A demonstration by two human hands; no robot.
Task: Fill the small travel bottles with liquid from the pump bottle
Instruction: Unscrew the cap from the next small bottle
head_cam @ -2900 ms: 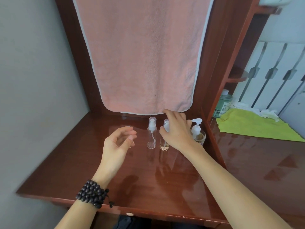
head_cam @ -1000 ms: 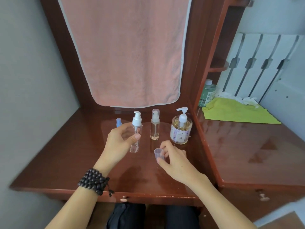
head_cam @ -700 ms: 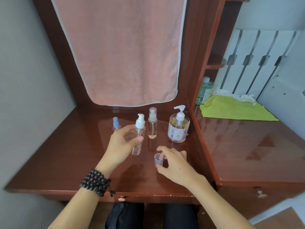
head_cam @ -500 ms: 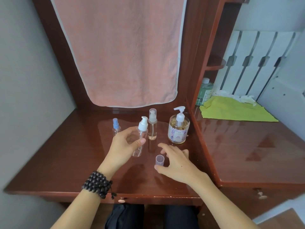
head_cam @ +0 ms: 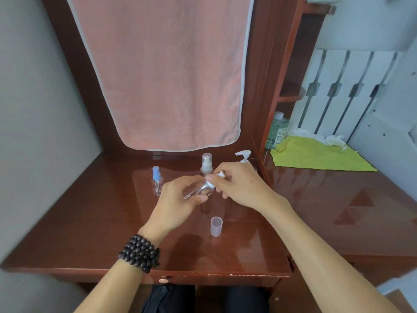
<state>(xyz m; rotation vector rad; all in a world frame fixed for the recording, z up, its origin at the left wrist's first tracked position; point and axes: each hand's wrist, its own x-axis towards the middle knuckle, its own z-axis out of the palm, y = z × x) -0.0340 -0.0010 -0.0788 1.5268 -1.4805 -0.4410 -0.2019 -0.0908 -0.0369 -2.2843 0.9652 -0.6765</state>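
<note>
My left hand (head_cam: 174, 203) grips a clear, empty travel bottle (head_cam: 195, 189), tilted to the right above the desk. My right hand (head_cam: 239, 185) pinches its white pump head (head_cam: 214, 180). The bottle's clear cap (head_cam: 216, 226) stands alone on the desk in front of my hands. A second travel bottle (head_cam: 206, 164) with a clear cap stands behind my hands, and a small blue-topped spray bottle (head_cam: 157, 180) stands to the left. My right hand hides most of the large pump bottle (head_cam: 243, 155), leaving only its white spout showing.
A pink towel (head_cam: 162, 71) hangs over the back of the wooden desk (head_cam: 94, 222). To the right, on a side surface, lie a green cloth (head_cam: 316, 158), a green-liquid bottle (head_cam: 277, 129) and crumpled white tissue (head_cam: 316, 136). A grey wall borders the left.
My right hand let go of the clear cap on the desk and rose to the pump head. My left hand tilted the travel bottle further over to the right.
</note>
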